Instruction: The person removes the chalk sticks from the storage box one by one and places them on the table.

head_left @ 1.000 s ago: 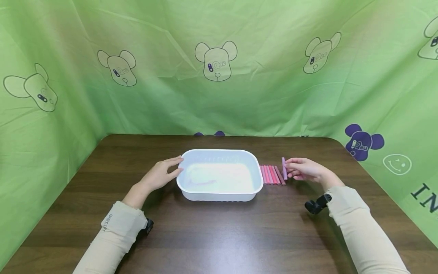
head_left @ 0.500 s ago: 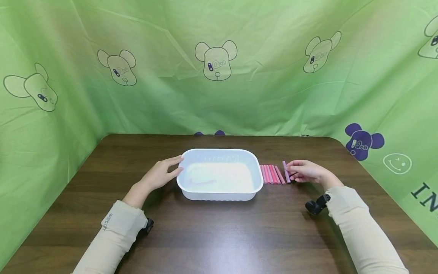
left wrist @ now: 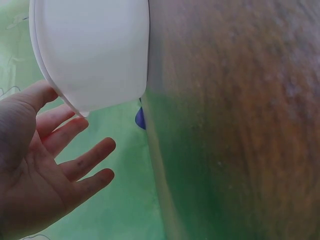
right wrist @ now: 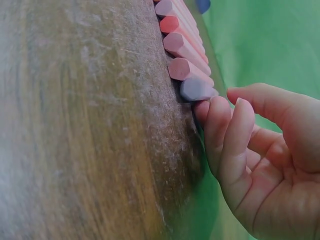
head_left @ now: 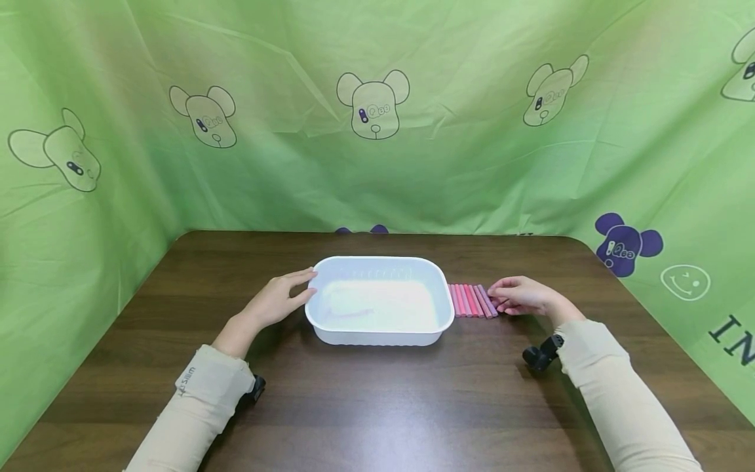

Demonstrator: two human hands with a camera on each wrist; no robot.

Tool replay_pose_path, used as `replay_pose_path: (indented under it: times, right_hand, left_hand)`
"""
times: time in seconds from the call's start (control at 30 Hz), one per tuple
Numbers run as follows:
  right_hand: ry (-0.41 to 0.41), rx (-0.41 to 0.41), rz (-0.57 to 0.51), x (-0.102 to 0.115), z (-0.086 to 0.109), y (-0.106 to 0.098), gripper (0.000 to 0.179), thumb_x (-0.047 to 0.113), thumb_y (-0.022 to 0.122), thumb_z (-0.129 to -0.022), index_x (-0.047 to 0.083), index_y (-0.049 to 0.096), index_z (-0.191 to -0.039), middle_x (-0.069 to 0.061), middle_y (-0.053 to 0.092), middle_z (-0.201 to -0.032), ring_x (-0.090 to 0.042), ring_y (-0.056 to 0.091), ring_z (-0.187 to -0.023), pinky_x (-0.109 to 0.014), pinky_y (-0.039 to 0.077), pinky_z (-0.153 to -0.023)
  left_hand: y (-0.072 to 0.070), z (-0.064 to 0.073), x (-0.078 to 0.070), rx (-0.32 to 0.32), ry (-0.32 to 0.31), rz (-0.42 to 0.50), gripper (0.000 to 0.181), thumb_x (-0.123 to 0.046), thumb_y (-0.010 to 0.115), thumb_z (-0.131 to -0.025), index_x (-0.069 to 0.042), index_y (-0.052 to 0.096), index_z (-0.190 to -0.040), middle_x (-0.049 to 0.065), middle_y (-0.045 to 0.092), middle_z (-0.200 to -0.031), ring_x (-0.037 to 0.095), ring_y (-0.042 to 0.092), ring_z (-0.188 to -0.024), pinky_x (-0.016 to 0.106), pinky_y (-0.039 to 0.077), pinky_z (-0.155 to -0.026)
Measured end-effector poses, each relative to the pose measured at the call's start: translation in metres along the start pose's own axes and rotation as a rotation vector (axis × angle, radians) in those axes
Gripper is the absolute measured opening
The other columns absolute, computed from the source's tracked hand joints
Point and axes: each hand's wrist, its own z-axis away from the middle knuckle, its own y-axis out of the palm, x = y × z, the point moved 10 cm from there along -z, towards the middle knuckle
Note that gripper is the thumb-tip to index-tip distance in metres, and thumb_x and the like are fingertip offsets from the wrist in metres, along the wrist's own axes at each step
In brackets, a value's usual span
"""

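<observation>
In the head view, a white plastic tray [head_left: 377, 337] stands mid-table with a faint purple smear inside. My left hand [head_left: 274, 301] touches its left rim with spread, fairly straight fingers; the left wrist view shows the thumb and fingertips at the rim [left wrist: 65, 102]. To the tray's right lies a row of pink and red hexagonal sticks [head_left: 468, 301], side by side. At the row's right end, my right hand [head_left: 522, 295] holds a purple hexagonal stick [right wrist: 197, 90] by its fingertips, close against the neighbouring dusky pink stick [right wrist: 182, 69]. The fingers partly cover the purple stick.
The brown wooden table [head_left: 354, 406] has rounded far corners. A green curtain [head_left: 283, 170] printed with bear heads hangs behind and along both sides. Black wrist cameras [head_left: 544, 353] sit below the sleeves.
My right hand has lowered the purple stick and brought it left against the end of the row, after first shifting it slightly right. The left hand and tray stay still.
</observation>
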Motion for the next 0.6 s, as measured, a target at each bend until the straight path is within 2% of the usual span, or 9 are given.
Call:
replay_pose_path:
  times: [0.4, 0.6]
  right_hand:
    - [-0.005, 0.003, 0.018, 0.002, 0.003, 0.003, 0.022, 0.017, 0.046, -0.097, 0.001, 0.054, -0.109, 0.005, 0.063, -0.08, -0.001, 0.059, -0.067, -0.014, 0.051, -0.058]
    - [-0.041, -0.01, 0.059, 0.011, 0.006, 0.002, 0.029, 0.021, 0.047, -0.097, -0.003, 0.052, -0.113, 0.004, 0.064, -0.084, -0.003, 0.059, -0.07, -0.017, 0.053, -0.062]
  left_hand:
    - [0.001, 0.0, 0.001, 0.004, 0.001, 0.003, 0.049, -0.029, 0.051, -0.096, -0.006, 0.045, -0.138, 0.014, 0.04, -0.147, 0.034, 0.035, -0.137, 0.052, 0.031, -0.111]
    - [0.001, -0.001, 0.002, 0.021, -0.003, -0.018, 0.049, -0.028, 0.052, -0.095, -0.006, 0.045, -0.138, 0.014, 0.04, -0.146, 0.033, 0.036, -0.137, 0.051, 0.032, -0.111]
